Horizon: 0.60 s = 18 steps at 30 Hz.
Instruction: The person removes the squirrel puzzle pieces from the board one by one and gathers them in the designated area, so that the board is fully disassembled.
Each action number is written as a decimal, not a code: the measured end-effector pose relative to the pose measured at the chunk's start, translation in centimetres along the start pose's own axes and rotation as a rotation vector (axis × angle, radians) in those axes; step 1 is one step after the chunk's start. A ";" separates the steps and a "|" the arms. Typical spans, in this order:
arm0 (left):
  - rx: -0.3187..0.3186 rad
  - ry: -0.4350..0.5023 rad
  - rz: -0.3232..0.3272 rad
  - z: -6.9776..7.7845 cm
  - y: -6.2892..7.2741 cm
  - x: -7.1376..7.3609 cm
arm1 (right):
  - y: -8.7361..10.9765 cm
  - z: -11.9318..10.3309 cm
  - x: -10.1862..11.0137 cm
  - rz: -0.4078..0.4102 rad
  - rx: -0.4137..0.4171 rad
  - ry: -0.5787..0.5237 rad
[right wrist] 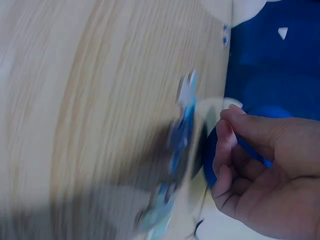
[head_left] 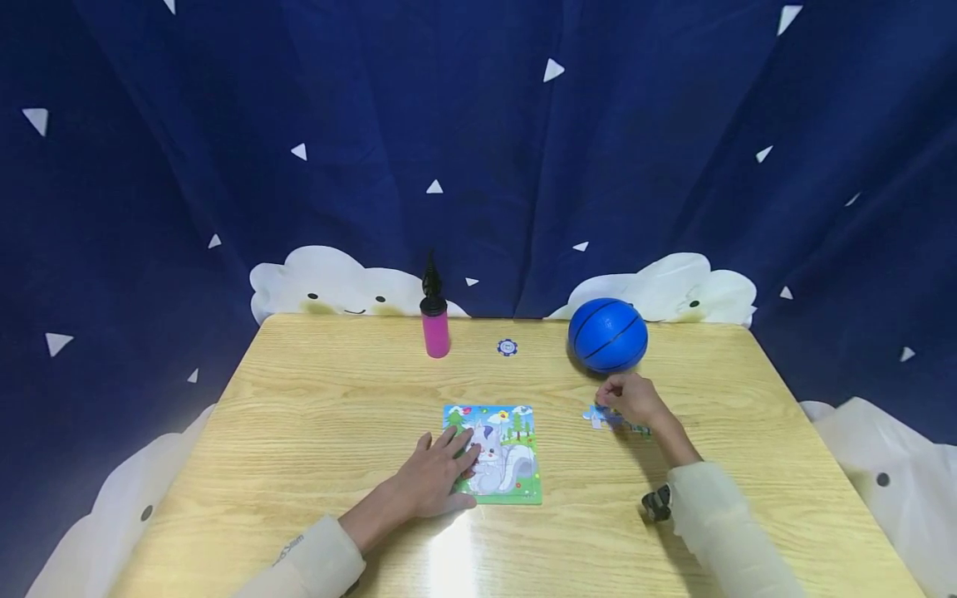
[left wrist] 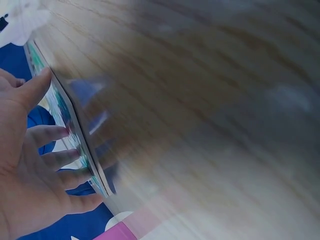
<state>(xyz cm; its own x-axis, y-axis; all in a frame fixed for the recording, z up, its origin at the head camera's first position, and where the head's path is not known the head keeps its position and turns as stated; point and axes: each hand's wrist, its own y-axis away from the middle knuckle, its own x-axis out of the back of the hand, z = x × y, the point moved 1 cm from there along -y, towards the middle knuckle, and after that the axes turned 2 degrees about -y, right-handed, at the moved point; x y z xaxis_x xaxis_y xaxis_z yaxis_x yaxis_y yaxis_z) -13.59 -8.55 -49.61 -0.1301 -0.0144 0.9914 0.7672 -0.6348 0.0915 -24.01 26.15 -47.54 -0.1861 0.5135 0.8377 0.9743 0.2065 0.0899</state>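
Observation:
A square jigsaw puzzle with a grey squirrel picture lies at the front middle of the table. My left hand rests on its left side, fingers spread and fairly straight. Several loose jigsaw pieces lie in a small group to the right of the puzzle. Just over them is my right hand, fingers curled, thumb and forefinger tips together. From the right wrist view, the pieces lie on the table apart from the fingertips, and nothing shows in the pinch.
A blue ball with black lines sits just behind my right hand. Toward the back stand a pink hand pump with a black top and, lying flat, a blue-and-white round chip. A dark blue curtain hangs behind the wooden table.

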 end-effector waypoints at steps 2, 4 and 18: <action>-0.004 0.008 0.007 0.0 0.1 0.1 | -0.1 -1.0 -0.3 -0.004 0.031 -0.024; -0.008 0.019 0.009 0.1 0.2 0.2 | -0.2 -1.9 -0.7 -0.013 0.046 -0.056; -0.028 0.006 0.026 0.3 1.2 0.3 | -1.4 -8.6 -4.6 -0.109 0.097 -0.132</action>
<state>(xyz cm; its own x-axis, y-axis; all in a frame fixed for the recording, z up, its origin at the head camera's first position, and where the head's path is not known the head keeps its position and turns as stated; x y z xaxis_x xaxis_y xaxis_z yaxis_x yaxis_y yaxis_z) -12.47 -9.06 -49.21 -0.1141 -0.0355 0.9928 0.7526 -0.6554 0.0631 -23.42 16.37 -46.92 -0.3106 0.5870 0.7477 0.9320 0.3427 0.1181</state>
